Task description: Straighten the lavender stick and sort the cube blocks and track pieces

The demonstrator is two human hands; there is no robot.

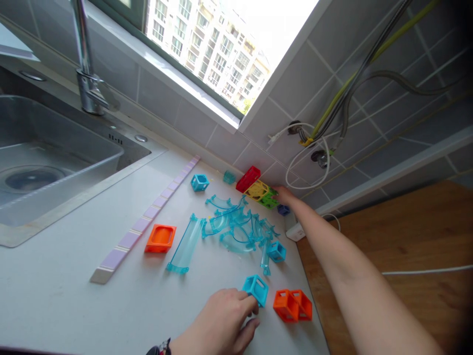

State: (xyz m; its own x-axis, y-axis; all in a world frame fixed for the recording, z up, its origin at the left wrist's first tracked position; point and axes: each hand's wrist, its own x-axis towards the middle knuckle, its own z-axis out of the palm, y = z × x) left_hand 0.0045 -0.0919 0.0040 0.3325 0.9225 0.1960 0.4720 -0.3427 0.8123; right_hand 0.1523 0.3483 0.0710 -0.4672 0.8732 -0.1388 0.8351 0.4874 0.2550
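White countertop (pixel 74 310) underlay the left hand (pixel 229 318), thumb and fingers parted, beside a blue cube (pixel 261 292); the right hand (pixel 284 195), grip indiscernible, met a green block (pixel 267 200).

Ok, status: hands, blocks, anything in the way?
Left hand at nearest light-blue cube frame, contact unclear. Right hand at green block, grip unclear. Translucent blue track pieces clustered between them.
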